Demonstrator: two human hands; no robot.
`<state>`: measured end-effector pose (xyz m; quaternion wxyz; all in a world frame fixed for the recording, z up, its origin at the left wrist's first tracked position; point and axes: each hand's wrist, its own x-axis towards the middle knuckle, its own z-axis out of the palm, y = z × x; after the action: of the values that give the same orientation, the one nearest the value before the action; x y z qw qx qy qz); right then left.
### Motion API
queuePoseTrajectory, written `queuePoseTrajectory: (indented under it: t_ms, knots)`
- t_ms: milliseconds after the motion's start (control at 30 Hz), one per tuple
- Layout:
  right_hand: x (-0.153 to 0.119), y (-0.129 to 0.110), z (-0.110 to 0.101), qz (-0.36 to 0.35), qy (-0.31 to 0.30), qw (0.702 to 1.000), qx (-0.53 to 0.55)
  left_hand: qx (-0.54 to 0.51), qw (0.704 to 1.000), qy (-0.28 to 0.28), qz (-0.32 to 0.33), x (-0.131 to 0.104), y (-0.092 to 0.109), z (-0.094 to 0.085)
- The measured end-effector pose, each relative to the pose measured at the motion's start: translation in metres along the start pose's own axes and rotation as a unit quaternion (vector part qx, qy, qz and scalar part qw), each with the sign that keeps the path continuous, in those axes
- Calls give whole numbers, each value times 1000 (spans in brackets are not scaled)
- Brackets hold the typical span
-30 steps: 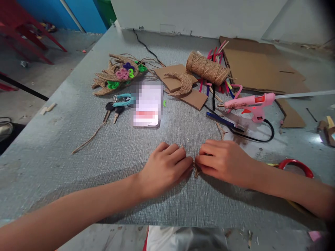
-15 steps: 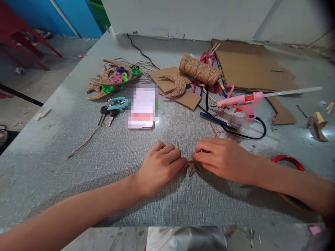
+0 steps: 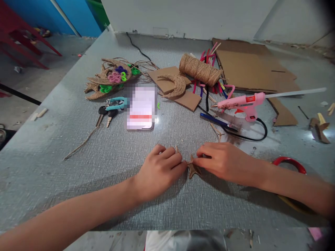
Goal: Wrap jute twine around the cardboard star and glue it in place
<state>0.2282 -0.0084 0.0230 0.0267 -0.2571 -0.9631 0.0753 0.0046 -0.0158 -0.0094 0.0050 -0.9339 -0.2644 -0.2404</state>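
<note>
Between my hands, low on the table, is a small brown cardboard star with twine along part of its edge. My left hand is closed, thumb and finger pinching at the star's left point. A short twine end sticks up by its fingers. On the other side, the fingertips of my right hand press together on the star's upper right part. The fingers partly cover the star, so the twine's path there is hidden. Under my right forearm lie red-handled scissors, mostly covered.
A pink glue gun with its cord and a blue pen lie beyond my right hand. Further back are a twine spool, a twine-covered crescent and cardboard. A phone, keys and decorated twine shapes are left.
My right fingers have shifted slightly left and in over the star, uncovering more of its top point. Both hands sit a little lower in view; the camera has moved slightly.
</note>
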Motion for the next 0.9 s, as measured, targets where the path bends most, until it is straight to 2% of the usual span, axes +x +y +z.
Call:
queuePoseTrajectory:
  t_ms: [167,433,900]
  knots:
    - [0,-1,-1,3,-11,1000,-9,17,1000,-5,15,0,2,-2]
    - [-1,3,2,-35,21,998,-44,18,1000,3,20,1,2,-1]
    - [0,2,0,-50,27,996,-70,27,1000,4,8,-1,3,-3]
